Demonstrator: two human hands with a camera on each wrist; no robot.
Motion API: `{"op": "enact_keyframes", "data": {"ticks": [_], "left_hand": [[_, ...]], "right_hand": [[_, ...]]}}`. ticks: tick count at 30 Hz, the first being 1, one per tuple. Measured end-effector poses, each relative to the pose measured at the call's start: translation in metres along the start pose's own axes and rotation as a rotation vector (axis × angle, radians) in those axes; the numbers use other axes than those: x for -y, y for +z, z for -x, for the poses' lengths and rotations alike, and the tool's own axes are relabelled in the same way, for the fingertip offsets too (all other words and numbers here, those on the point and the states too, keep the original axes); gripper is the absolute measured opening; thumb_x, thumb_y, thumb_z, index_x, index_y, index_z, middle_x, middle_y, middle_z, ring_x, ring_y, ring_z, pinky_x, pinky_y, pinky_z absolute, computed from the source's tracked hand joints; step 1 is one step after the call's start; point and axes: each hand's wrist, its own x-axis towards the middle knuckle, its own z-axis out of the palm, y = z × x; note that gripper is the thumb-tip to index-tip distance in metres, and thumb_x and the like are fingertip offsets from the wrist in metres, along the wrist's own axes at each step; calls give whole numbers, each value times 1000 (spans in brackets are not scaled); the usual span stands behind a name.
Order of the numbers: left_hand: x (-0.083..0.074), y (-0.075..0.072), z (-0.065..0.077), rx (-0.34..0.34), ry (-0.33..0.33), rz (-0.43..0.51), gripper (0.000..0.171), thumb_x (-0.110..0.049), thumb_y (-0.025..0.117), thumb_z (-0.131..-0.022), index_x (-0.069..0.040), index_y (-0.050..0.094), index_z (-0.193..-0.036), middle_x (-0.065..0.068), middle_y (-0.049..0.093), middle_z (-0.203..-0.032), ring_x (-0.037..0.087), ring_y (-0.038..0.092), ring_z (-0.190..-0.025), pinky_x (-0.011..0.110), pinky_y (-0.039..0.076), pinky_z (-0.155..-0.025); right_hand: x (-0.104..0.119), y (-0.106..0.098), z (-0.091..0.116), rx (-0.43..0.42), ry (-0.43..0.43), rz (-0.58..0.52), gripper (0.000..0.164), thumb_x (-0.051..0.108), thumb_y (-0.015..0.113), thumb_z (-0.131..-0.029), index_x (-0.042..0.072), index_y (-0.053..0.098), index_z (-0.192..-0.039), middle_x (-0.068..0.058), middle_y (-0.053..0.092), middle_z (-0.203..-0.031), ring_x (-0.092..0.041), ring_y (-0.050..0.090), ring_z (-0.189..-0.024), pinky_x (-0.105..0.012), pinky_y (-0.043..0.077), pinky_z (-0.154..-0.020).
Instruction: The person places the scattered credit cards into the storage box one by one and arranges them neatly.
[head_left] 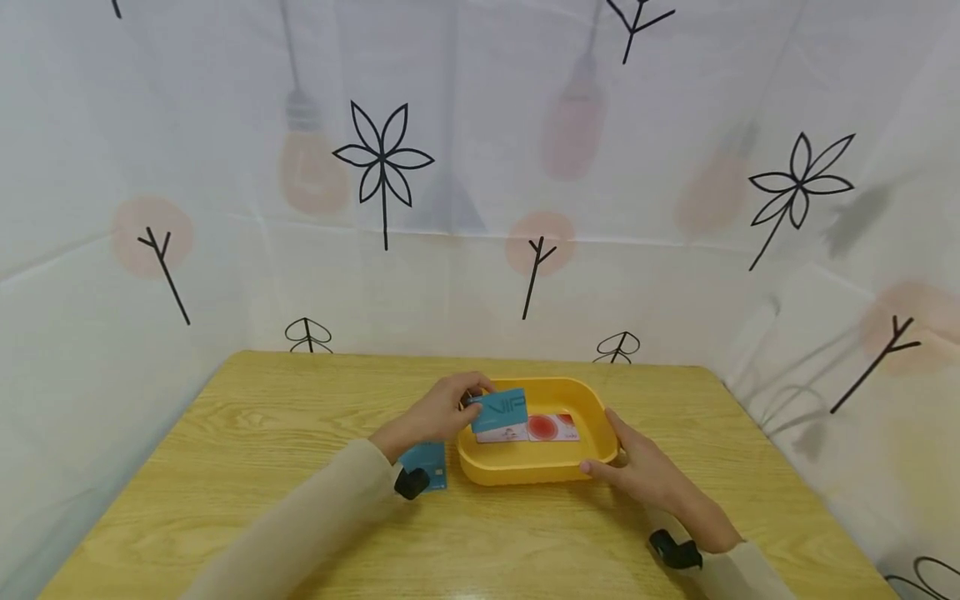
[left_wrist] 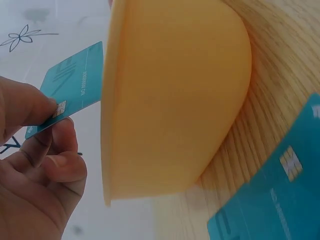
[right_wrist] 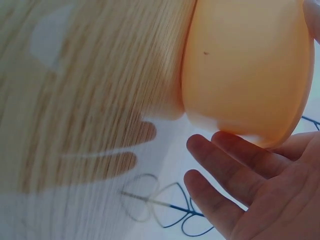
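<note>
My left hand (head_left: 442, 406) pinches a blue card (head_left: 501, 408) between thumb and fingers, over the left part of a yellow plastic basin (head_left: 525, 473). The card is marked VIP and carries a chip. Inside the basin lie a white card (head_left: 504, 434) and a card with a red circle (head_left: 543, 427); the held card overlaps the white one. My right hand (head_left: 648, 471) holds the basin's right front corner, thumb at the front rim and fingers along the right side. In the right wrist view the outer fingers (right_wrist: 225, 170) stretch out loosely beside the wall.
Another blue chip card (head_left: 431, 462) lies on the wooden table (head_left: 300, 417) left of the basin, partly under my left wrist in the head view. Behind the table hangs a pale cloth (head_left: 450, 292) printed with flowers and bulbs.
</note>
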Motion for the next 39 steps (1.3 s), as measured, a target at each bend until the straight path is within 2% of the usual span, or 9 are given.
{"op": "enact_keyframes", "data": {"ticks": [6,13,19,25,30,35,39], "left_hand": [[-1,12,-11,21,2,24,25,-6,52,-96,-13,57,-120,0,58,-102,12,53,-78,27,47,-72],[-8,24,-18,63,-63,89,25,-8,52,-97,-15,56,-120,-1,54,-102,14,52,-79,27,46,-72],[-12,35,-27,66,-83,85,23,-8,54,-96,-15,58,-118,0,55,-99,13,51,-75,25,45,-68],[-14,47,-34,113,-136,132,22,-11,55,-97,-17,59,-117,-1,55,-100,12,54,-75,24,49,-66],[-15,56,-40,132,-152,164,21,-12,56,-96,-19,60,-116,-2,56,-97,11,56,-74,24,49,-68],[-19,64,-46,135,-166,165,21,-10,59,-95,-17,61,-114,-3,56,-95,12,55,-80,25,48,-70],[-20,72,-50,136,-209,176,20,-10,59,-95,-20,62,-112,-5,56,-93,13,54,-83,25,48,-71]], "right_hand": [[1,0,-1,-3,-4,-5,106,58,65,-82,-7,15,-149,-28,35,-146,-42,42,-128,-60,34,-99],[1,0,-1,2,0,-8,106,58,65,-82,-6,16,-149,-28,34,-146,-42,42,-128,-59,34,-100],[2,-2,-1,2,4,2,105,58,64,-83,-6,16,-149,-28,32,-147,-44,40,-129,-60,34,-99],[1,-1,0,3,-4,-4,103,56,65,-84,-7,15,-149,-29,31,-147,-43,41,-128,-58,36,-99],[1,-1,0,7,-11,-12,102,54,65,-85,-8,15,-149,-30,32,-146,-43,43,-127,-58,37,-98],[0,0,0,-11,-34,-29,100,51,66,-85,-8,16,-148,-29,36,-144,-41,45,-126,-57,39,-97],[0,0,0,-7,-33,-25,101,52,65,-85,-8,16,-148,-29,36,-144,-42,45,-126,-57,39,-97]]}}
